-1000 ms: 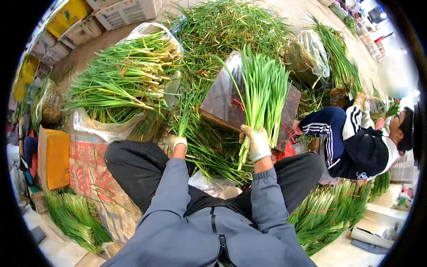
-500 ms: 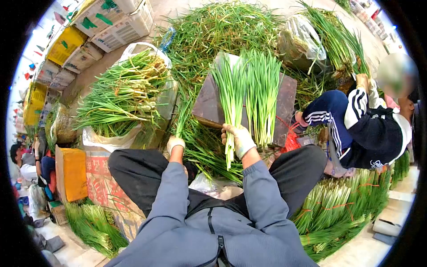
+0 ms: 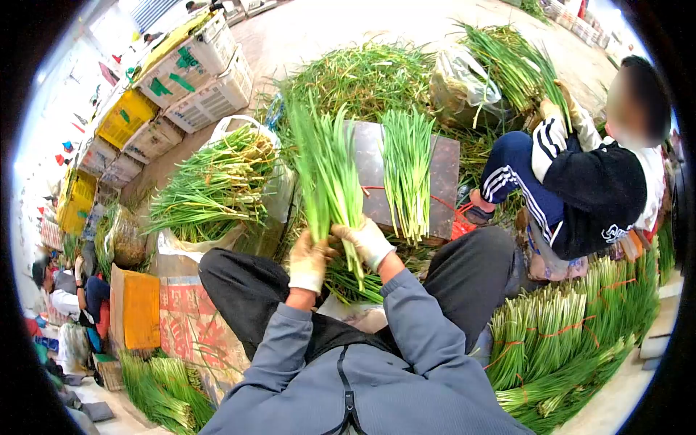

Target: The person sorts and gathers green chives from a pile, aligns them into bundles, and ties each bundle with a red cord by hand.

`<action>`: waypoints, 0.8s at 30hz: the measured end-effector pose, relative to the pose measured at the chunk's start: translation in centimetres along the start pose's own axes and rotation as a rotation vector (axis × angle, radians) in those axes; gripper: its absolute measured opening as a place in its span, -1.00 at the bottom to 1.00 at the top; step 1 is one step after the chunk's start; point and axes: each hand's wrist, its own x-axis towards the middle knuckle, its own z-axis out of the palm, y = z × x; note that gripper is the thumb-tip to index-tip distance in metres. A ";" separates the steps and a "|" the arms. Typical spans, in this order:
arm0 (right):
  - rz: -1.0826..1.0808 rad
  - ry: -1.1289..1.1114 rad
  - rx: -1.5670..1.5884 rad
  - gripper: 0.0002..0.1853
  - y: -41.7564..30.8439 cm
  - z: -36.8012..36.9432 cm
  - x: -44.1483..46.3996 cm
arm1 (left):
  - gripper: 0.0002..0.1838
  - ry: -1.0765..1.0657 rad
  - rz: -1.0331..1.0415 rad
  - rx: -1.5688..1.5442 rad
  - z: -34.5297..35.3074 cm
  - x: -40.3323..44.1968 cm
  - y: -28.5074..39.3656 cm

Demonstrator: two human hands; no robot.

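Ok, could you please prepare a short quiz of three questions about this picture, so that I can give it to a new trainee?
1. Choose one. What lies on the board?
a) a yellow crate
b) a bunch of greens
c) a bottle

2. True or false? The left hand and the right hand both hold stalks.

3. Fill in: The co-worker in striped trousers sits on the ____ side of the picture.

Key: 1. b; 2. true; 3. right
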 end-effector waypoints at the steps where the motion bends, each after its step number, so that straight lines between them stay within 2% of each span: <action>1: -0.028 0.067 -0.271 -0.44 -0.1 0.1 -0.7 | -0.72 -0.091 0.011 0.295 0.5 -1.3 1.8; 2: -0.046 0.121 -0.393 -0.41 -0.1 0.3 -1.1 | -0.67 -0.057 0.225 0.415 1.4 -0.5 -2.2; 3: -0.062 0.180 -0.514 -0.38 -0.2 0.2 -1.5 | -0.57 -0.093 0.107 0.455 2.3 -0.6 -2.4; 5: -0.085 0.167 -0.436 -0.37 -0.8 -0.4 -2.1 | -0.49 -0.226 0.181 0.468 2.2 -0.8 -2.7; 6: -0.090 0.231 -0.458 -0.37 -0.1 -1.0 -1.9 | -0.39 -0.348 0.148 0.382 1.8 -0.7 -1.9; 7: -0.083 0.294 -0.475 -0.36 1.3 -1.5 -1.7 | -0.32 -0.430 0.114 0.465 1.2 -1.1 0.3; 9: -0.055 0.430 -0.724 -0.33 4.3 -3.2 -0.1 | -0.26 -0.380 -0.061 0.328 0.6 0.5 -0.7; 10: 0.003 0.368 -0.758 -0.32 7.1 -5.3 1.5 | -0.24 -0.257 -0.077 0.408 0.7 0.6 -0.2; 11: 0.062 0.301 -0.793 -0.31 9.4 -7.2 2.9 | -0.21 -0.257 -0.120 0.340 0.7 2.7 -3.3; 12: 0.086 0.205 -0.876 -0.33 8.0 -6.8 1.8 | -0.19 -0.402 -0.355 0.093 1.0 4.7 -5.7; 13: 0.088 0.209 -0.883 -0.33 6.0 -5.1 0.1 | -0.21 -0.461 -0.477 -0.152 1.6 5.1 -6.0; 15: 0.199 0.264 -0.648 -0.38 1.7 -1.2 -3.0 | -0.31 -0.563 -0.678 -0.656 2.6 6.6 -7.6; 16: 0.050 0.169 -0.689 -0.43 2.1 -0.5 -3.5 | -0.37 -0.536 -0.558 -0.773 2.7 6.7 -6.3; 17: -0.157 0.126 -0.746 -0.40 5.3 -0.9 -2.6 | -0.42 -0.504 -0.438 -0.883 2.7 7.0 -4.9; 18: -0.182 0.110 -0.803 -0.39 4.9 -0.5 -2.8 | -0.43 -0.447 -0.414 -1.049 2.1 7.7 -4.1; 19: -0.211 0.095 -0.858 -0.38 3.7 0.1 -3.2 | -0.41 -0.415 -0.339 -1.015 1.1 7.9 -2.0; 21: -0.069 0.013 -1.000 -0.27 -1.0 0.9 -2.3 | -0.39 -0.400 -0.033 -0.858 0.4 8.8 0.2; 23: -0.223 0.026 -1.072 -0.15 -3.6 1.2 0.1 | -0.36 -0.326 0.254 -0.830 0.5 7.9 6.0; 24: -0.272 0.016 -1.044 -0.11 -5.9 2.1 1.0 | -0.28 -0.279 0.347 -0.774 0.4 9.2 6.1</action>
